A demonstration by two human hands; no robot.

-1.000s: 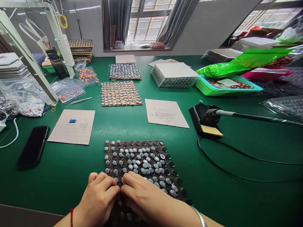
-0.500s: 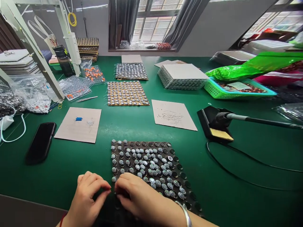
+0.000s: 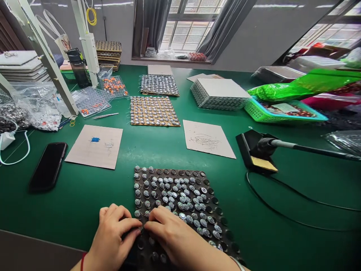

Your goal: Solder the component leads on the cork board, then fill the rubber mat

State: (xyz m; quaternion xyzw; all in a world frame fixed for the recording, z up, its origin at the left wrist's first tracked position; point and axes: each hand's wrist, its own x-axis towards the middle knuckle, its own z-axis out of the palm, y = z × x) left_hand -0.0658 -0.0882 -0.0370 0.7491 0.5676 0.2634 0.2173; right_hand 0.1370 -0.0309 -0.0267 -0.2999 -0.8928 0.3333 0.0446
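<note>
A dark square board (image 3: 142, 181) lies before me, with rows of round holders and small silver discs (image 3: 184, 206) on it. Some discs sit in line along the left columns; others are heaped loosely over the middle. My left hand (image 3: 116, 235) is at the board's left edge, thumb and index finger pinched together. My right hand (image 3: 170, 231) lies over the lower left of the board, its fingertips closed and almost touching the left hand's. Whatever is between the fingertips is too small or hidden to make out.
A phone (image 3: 48, 165) and a cardboard sheet (image 3: 108, 156) lie left. Another cardboard sheet (image 3: 208, 139) is ahead. A soldering-iron stand (image 3: 254, 150) with trailing cable is right. Filled boards (image 3: 155, 111), stacked white-topped trays (image 3: 222, 90) and a green basket (image 3: 284, 116) stand farther back.
My left hand has moved right to the board's edge. My right hand has shifted slightly right, and the two hands' fingertips now almost meet. The view has tilted a little.
</note>
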